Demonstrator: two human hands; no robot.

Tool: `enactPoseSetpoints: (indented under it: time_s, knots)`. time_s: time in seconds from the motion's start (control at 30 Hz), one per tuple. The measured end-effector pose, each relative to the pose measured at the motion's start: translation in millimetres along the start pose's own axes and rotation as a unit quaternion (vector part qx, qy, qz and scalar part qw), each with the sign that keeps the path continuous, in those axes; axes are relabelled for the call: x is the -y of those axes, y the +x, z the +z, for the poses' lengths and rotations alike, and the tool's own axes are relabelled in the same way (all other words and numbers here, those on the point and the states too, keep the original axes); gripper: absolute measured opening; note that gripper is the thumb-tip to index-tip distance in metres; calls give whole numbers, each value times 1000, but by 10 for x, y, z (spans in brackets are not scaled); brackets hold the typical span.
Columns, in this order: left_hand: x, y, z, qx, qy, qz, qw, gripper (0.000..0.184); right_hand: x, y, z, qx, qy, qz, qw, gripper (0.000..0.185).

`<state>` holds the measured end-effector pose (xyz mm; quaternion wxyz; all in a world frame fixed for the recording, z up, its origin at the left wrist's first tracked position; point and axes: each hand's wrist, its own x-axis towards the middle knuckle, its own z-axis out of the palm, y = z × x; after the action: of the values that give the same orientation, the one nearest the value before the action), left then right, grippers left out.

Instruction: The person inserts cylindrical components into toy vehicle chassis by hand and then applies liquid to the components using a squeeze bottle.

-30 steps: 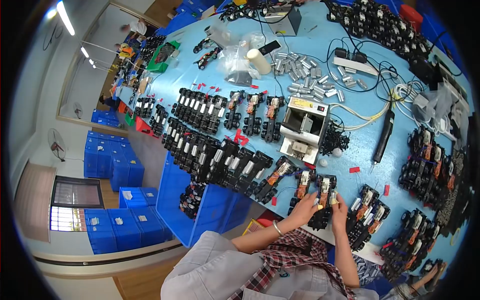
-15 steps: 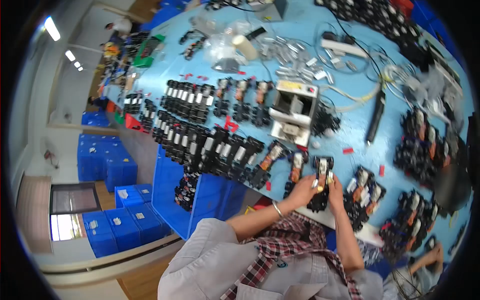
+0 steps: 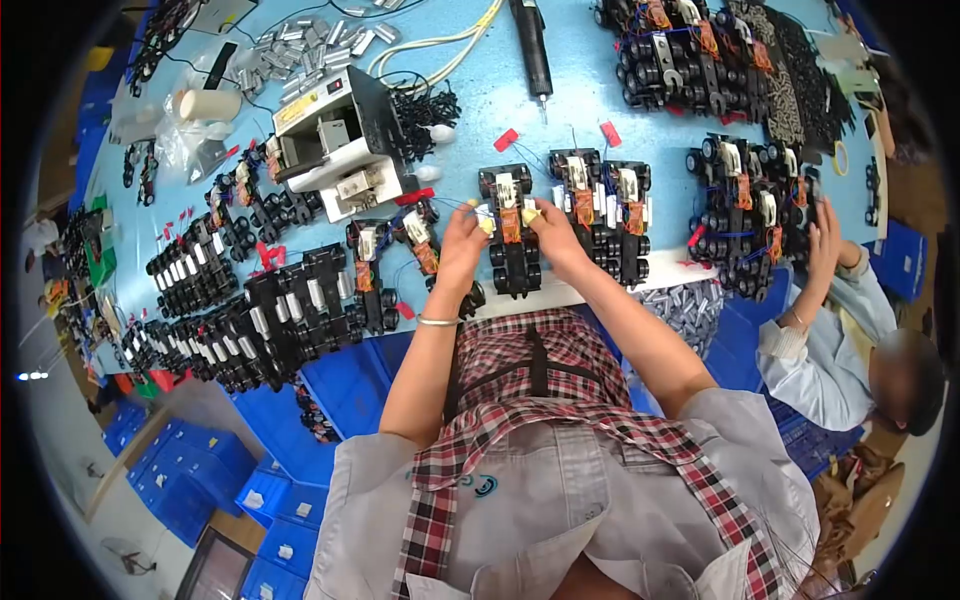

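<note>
Near the edge of a blue table point(image 3: 485, 115), with room ahead toward a screwdriver point(image 3: 531, 50), left hand point(image 3: 463, 245) and right hand point(image 3: 558, 242) flank a black wheeled chassis point(image 3: 514, 262), orange board point(image 3: 511, 224) on top; whether they grip is unclear.

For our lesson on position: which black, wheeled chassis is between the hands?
The black, wheeled chassis directly between the left hand and right hand; the others lie outside that gap.

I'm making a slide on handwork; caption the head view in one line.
Left hand and right hand flank a small wheeled chassis at a blue table, a black screwdriver-like tool lying beyond.
</note>
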<state>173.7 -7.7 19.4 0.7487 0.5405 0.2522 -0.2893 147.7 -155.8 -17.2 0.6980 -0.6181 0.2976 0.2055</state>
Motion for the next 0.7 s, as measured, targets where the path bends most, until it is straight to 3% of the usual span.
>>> enactPoseSetpoints:
  time_s: [0.07, 0.17, 0.4, 0.47, 0.57, 0.63, 0.7]
  knots:
    - [5, 28, -8, 11, 44, 4, 999, 32, 24, -12, -26, 1, -2, 5, 1000, 39]
    - [-26, 112, -123, 80, 68, -64, 992, 34, 70, -37, -32, 31, -61, -43, 997, 36]
    - [-31, 207, -189, 136, 43, -99, 985, 39, 30, -36, 85, -8, -52, -57, 997, 32]
    - [-142, 229, -91, 172, 48, -73, 981, 41, 198, -39, 70, -30, -70, -88, 993, 32]
    - [-51, 73, 29, 45, 87, -32, 995, 52, 209, -105, 75, -33, -170, -111, 979, 34]
    - [-13, 28, 107, 27, 203, 35, 978, 62, 160, -308, 125, -156, -274, -237, 919, 39]
    - [148, 56, 133, 30, 292, 221, 930, 63, 373, -686, 47, -196, -287, -290, 892, 41]
